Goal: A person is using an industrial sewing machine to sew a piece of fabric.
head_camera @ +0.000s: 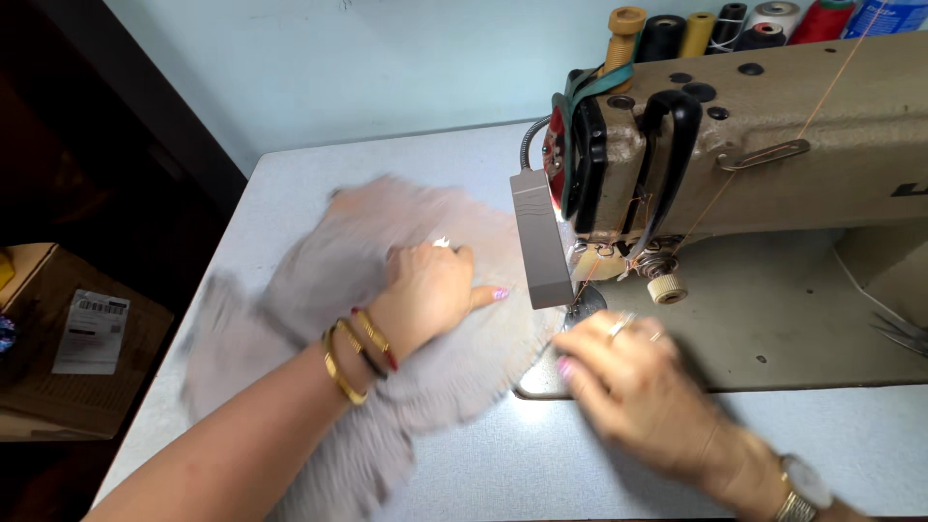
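Observation:
My left hand point(430, 290) lies on a piece of grey-beige fabric point(338, 319), fingers bent and gripping it, thumb pointing toward the machine. Bangles circle that wrist. My right hand point(619, 372), blurred by motion, pinches the fabric's frayed edge near the needle area of the beige sewing machine point(773, 145). It wears a ring and a wristwatch. The fabric spreads over the pale table point(541, 454) to the left of the machine and looks blurred.
A grey lamp box point(538, 237) hangs at the machine's left end. Thread spools point(715, 29) stand behind the machine. A cardboard box point(68, 358) with a label sits low at the left, beyond the table edge. Scissors tips point(904, 333) show at the right.

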